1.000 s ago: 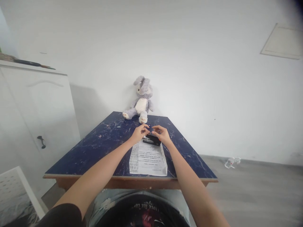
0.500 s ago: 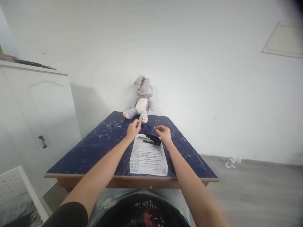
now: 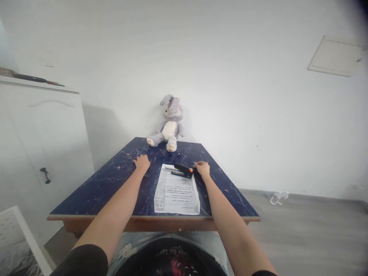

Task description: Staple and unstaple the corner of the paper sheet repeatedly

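The stapler [image 3: 185,173] lies on the far end of the paper [image 3: 178,196], just left of the right hand's [image 3: 202,168] fingertips. Its long axis runs crosswise, slanting slightly nearer the body at its orange-marked end, beside those fingers; its gaping end points toward the left hand [image 3: 142,163]. The right fingers are curled close to the thumb; I cannot tell whether they grip anything. The left fingers are spread palm-down, thumb apart, what lies beneath them hidden. Bare tabletop separates them from the paper, which reaches close to the near edge. Beyond the fingers, a toy rabbit [image 3: 169,130] sits on the blue marbled table [image 3: 106,195] against the white wall [image 3: 235,96].
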Motion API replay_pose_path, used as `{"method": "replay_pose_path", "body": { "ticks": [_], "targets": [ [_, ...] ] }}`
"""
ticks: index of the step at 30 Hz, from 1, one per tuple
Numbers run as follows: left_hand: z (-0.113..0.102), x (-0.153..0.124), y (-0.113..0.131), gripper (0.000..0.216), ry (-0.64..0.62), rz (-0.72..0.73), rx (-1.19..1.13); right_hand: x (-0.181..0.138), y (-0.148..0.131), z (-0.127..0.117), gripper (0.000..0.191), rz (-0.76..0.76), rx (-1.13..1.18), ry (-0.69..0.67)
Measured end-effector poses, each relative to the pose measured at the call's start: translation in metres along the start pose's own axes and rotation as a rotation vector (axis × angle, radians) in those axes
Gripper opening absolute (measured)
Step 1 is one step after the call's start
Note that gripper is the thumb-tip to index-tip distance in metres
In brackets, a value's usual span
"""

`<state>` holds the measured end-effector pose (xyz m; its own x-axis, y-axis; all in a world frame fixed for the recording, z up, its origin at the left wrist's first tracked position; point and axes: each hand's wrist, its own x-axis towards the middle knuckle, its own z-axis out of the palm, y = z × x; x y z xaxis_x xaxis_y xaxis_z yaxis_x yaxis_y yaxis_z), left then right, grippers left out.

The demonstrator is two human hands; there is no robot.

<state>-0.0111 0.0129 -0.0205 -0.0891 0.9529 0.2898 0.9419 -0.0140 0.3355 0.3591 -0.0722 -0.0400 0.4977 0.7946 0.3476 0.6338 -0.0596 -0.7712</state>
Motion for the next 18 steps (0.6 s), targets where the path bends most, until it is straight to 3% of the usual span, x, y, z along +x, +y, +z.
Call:
{"method": "replay_pose_path", "body": {
  "ticks": [4,11,14,18],
  "targets": [
    [-0.001,-0.002,0.002,0.037,0.065,0.073,-0.026,0.005,0.005,0.003,0.021,-0.03,0.078,-0.008],
    [0.002,0.001,0.013,0.014,0.042,0.169,-0.162,0.006,0.008,0.005,0.014,-0.033,0.117,-0.045],
    [0.002,-0.002,0.03,0.013,0.028,0.319,-0.501,0.005,0.003,0.005,0.015,-0.048,0.143,-0.053],
    [0.001,-0.013,0.053,0.034,-0.2,0.53,-1.045,0.001,-0.011,0.006,0.026,-0.132,0.215,-0.102]
  ]
}}
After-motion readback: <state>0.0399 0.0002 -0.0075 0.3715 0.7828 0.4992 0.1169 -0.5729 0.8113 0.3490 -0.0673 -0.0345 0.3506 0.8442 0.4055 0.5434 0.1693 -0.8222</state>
